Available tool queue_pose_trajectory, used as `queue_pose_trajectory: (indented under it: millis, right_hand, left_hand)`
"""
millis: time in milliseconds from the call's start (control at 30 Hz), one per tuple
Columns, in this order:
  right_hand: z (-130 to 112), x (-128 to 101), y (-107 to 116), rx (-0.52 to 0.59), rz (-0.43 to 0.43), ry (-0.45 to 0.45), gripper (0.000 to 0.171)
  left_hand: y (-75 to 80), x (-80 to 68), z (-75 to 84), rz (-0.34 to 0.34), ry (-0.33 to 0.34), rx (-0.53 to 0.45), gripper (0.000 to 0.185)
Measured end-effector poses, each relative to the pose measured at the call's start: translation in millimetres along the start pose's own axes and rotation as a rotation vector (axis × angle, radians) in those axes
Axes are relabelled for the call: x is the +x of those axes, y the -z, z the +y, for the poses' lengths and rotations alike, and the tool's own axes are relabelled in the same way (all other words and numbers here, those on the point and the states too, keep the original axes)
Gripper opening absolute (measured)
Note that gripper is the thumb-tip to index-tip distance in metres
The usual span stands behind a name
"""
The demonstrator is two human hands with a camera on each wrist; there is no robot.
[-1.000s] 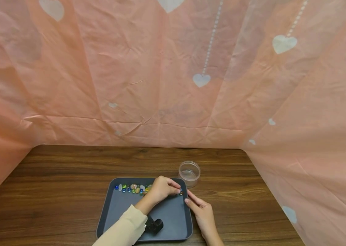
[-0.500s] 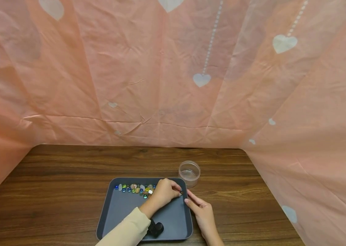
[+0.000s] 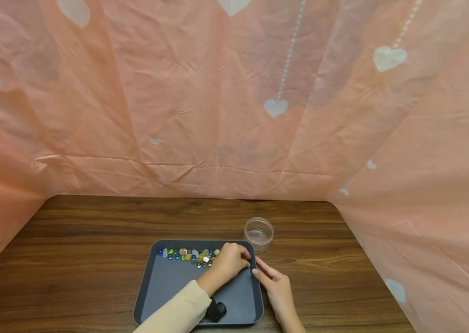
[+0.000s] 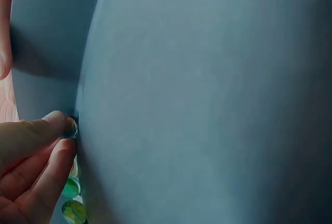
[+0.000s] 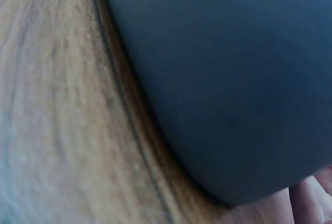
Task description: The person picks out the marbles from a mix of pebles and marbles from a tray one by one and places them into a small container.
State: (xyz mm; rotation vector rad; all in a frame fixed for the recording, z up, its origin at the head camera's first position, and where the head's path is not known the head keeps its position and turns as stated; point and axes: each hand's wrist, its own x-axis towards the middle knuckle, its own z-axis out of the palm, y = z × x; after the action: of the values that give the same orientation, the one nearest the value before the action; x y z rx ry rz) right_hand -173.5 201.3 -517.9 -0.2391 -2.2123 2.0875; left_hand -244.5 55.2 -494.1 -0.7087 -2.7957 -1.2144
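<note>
Pinching a small glass bead [image 4: 71,126] between thumb and forefinger, the left hand [image 3: 229,263] sits at the far right corner of the dark grey tray [image 3: 168,291], hard against the rim. A second ago that hand lay a little further left, covering the right end of the row of coloured beads [image 3: 188,255] along the tray's far edge. It has since slid towards the corner, and more of the row now shows, reaching nearly to the knuckles. The bead it was working at beside the rim now looks caught in the fingertips, so I would judge the pick-up just made, with the bead not yet lifted clear of the tray.

Beside it, the right hand [image 3: 277,291] has hardly shifted: it rests on the desk [image 3: 76,259] with fingers out straight and relaxed, their tips touching the tray's right rim and holding nothing. Just beyond the corner stands a clear jar [image 3: 258,235], open-topped and, as far as I can tell, empty.

Much is hard to read. From overhead the pinched bead is hidden under the curled fingers; only the left wrist view shows it, and its colour is unclear. Nothing but blurred tray and wood grain fills the right wrist view. Near the sleeve [image 3: 176,314], a black object [image 3: 217,311] lies partly covered and cannot be identified.
</note>
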Motion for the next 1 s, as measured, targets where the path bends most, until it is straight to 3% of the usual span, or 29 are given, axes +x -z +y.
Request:
queue_pose_trajectory:
  millis: [233,400,467,633,700,800,1000]
  right_hand:
    - [0.4,-0.7,0.0,-0.003,0.0,-0.004,0.043]
    - [0.1,-0.5,0.2,-0.002,-0.003,-0.003,0.044]
    - [0.0,-0.1,0.5,-0.006,-0.001,0.002,0.043]
    - [0.2,0.1,-0.7,-0.019,0.008,0.007,0.042]
    - [0.5,-0.2,-2.1,-0.017,0.009,0.005,0.041]
    - [0.7,-0.7,-4.3,-0.016,0.006,0.01,0.041]
    - [2.1,-0.6,-6.6,-0.004,0.015,0.007,0.041]
  left_hand:
    - [2.2,-1.1,-5.0,0.005,-0.015,-0.053,0.007]
    - [12.5,3.4,-8.4,0.043,0.044,-0.185,0.005]
    - [17.3,6.0,-7.8,0.053,0.102,-0.312,0.008]
    - [24.5,11.8,-5.6,0.03,0.281,-0.776,0.021]
    - [26.9,14.9,-4.9,0.037,0.322,-0.896,0.025]
    - [30.9,21.8,-3.4,0.065,0.324,-0.948,0.029]
    - [39.8,36.8,4.1,0.083,0.337,-0.926,0.028]
